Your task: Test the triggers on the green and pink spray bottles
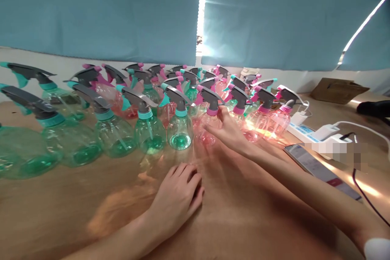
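My right hand (pixel 228 130) reaches forward around the side of a pink spray bottle (pixel 208 140), thumb in front and fingers at its right side, partly hidden. The bottle stands upright with a pink collar and a grey trigger head. My left hand (pixel 181 189) rests palm down on the table (pixel 231 215), fingers loosely bent and slightly apart, holding nothing. Nearest to it, a green spray bottle (pixel 179 132) with a teal collar stands in the front row. More green bottles (pixel 150 134) line up to the left.
Several pink and green bottles crowd behind the front row, with pink ones (pixel 278 122) at the right. A phone (pixel 319 170) lies beside my right forearm, near a white power strip (pixel 301 132) with chargers and cables. A brown box (pixel 338 90) sits farther back below blue blinds (pixel 100 12).
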`<state>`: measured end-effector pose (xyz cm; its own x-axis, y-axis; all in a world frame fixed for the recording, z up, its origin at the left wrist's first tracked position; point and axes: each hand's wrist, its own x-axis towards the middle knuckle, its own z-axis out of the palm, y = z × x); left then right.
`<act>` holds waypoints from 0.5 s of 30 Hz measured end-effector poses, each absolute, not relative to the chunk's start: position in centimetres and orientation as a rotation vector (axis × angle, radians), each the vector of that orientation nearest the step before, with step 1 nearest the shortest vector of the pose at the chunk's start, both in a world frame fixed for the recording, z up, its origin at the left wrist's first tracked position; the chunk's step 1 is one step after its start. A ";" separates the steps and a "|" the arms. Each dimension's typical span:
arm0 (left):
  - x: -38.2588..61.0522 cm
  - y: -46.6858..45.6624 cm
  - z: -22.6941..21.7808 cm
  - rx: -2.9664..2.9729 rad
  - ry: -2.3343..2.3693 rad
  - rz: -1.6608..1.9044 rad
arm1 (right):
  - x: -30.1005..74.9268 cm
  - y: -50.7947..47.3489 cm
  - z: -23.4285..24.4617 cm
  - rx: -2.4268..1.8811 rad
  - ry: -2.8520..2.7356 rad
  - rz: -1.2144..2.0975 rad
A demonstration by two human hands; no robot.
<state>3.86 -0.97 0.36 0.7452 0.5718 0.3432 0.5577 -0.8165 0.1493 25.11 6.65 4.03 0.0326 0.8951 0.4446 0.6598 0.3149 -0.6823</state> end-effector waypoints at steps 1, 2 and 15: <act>3.8 -0.9 0.4 2.894 0.937 0.596 | 25.2 6.3 4.1 -1.408 -1.691 0.344; 3.8 -0.9 0.4 2.889 0.933 0.607 | 25.4 5.8 4.3 -1.395 -1.684 0.359; 9.2 -0.9 0.5 2.888 0.726 0.670 | 32.1 0.2 6.4 -1.591 -1.550 0.170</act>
